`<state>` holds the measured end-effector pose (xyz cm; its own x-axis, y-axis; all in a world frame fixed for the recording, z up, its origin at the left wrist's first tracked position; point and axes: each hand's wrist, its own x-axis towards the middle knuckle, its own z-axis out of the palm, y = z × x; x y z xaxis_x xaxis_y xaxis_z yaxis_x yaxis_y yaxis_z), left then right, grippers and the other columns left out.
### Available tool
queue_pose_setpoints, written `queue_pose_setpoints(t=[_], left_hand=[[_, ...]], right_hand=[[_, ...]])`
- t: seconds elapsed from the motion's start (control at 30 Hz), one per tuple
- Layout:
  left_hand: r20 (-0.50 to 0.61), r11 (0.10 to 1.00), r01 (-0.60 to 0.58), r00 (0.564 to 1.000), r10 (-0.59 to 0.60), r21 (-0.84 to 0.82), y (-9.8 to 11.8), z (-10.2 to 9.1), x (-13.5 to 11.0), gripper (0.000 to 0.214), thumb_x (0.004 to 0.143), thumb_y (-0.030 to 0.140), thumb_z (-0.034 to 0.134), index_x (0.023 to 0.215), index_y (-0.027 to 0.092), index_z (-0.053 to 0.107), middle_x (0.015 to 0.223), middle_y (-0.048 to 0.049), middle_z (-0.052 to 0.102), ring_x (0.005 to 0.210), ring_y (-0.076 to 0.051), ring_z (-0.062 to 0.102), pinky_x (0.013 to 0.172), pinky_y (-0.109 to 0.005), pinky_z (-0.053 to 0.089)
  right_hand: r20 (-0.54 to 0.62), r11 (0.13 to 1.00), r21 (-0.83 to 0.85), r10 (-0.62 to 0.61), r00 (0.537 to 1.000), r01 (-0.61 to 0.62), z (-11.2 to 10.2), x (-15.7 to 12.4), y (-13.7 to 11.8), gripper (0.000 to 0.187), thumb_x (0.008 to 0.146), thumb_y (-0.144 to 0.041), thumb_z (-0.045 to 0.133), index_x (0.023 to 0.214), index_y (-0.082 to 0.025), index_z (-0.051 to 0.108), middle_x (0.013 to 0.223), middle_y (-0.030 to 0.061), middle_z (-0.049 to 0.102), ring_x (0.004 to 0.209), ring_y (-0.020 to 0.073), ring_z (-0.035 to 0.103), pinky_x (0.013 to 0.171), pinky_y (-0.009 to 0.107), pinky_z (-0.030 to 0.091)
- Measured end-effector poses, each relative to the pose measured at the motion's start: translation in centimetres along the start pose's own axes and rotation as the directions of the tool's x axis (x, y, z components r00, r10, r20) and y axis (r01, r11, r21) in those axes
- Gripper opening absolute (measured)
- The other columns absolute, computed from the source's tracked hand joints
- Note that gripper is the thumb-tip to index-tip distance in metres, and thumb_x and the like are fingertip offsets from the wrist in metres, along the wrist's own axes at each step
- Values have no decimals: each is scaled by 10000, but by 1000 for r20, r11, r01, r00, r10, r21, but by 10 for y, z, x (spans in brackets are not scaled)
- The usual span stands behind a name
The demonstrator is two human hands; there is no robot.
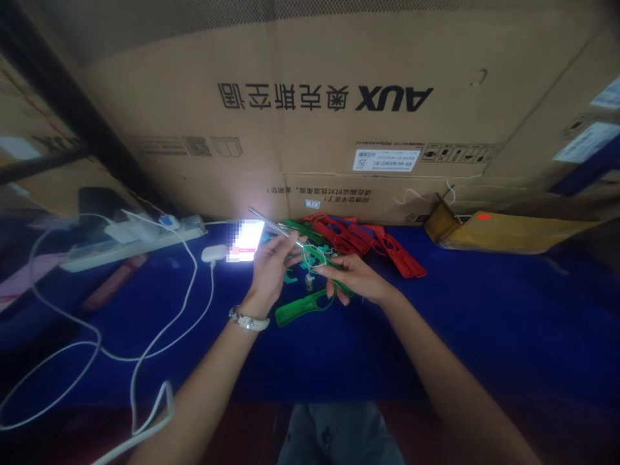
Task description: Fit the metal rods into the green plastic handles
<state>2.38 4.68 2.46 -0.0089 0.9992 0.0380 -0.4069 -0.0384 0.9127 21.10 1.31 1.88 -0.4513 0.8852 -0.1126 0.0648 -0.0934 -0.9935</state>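
My left hand (271, 266) is closed around a thin metal tube (268, 221), which points up and to the left. My right hand (357, 278) grips a green plastic handle shell (345, 289) with its fingers beneath it. The tube's lower end meets the shell between the hands, where a thin pale wire loops. Just below my hands lies another green handle half (298, 310) with a ring-shaped opening. Small teal plastic pieces (289, 278) and a little fitting (309, 281) are near my left fingers, partly hidden.
Red handle shells (404, 258) are heaped behind my right hand. A lit phone (245, 242) stands beside my left hand. White cables run from a power strip (135, 245) at left. A large cardboard box (300, 129) backs the blue table (475, 323); a yellowish packet (513, 231) lies right.
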Motion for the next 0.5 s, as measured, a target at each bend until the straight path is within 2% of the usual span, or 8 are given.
queue_pose_setpoints(t=[0.1, 0.23, 0.37, 0.5], left_hand=[[-23, 999, 5, 1000, -6, -35, 0, -2, 2, 347, 613, 420, 915, 790, 161, 765, 895, -57, 776, 660, -82, 627, 650, -200, 552], [-47, 997, 7, 999, -11, -74, 2, -3, 3, 348, 592, 406, 925, 780, 162, 763, 892, -50, 775, 652, -78, 621, 663, -205, 556], [-54, 997, -3, 999, -1, -73, 2, -2, 3, 332, 603, 391, 919, 799, 170, 769, 890, -45, 775, 649, -77, 621, 649, -200, 546], [-55, 998, -30, 998, 27, -47, 1, -2, 2, 316, 635, 391, 901, 825, 173, 775, 915, -53, 779, 665, -84, 629, 669, -214, 555]], right_hand=[[70, 997, 71, -29, 997, 24, -4, -1, 0, 418, 864, -543, 698, 872, -125, 697, 674, 38, 732, 425, 106, 602, 392, 218, 470], [97, 990, 134, -64, 993, 50, -8, -4, -4, 344, 872, -462, 715, 835, -121, 689, 744, 65, 755, 474, 101, 613, 408, 211, 481], [74, 981, 193, -45, 996, 30, -6, -5, -7, 372, 850, -499, 721, 835, -133, 653, 837, 95, 772, 516, 122, 644, 409, 223, 510], [-16, 992, 121, -39, 999, 41, 1, -3, -7, 396, 827, -516, 747, 903, -143, 637, 778, 58, 751, 477, 107, 625, 401, 206, 508]])
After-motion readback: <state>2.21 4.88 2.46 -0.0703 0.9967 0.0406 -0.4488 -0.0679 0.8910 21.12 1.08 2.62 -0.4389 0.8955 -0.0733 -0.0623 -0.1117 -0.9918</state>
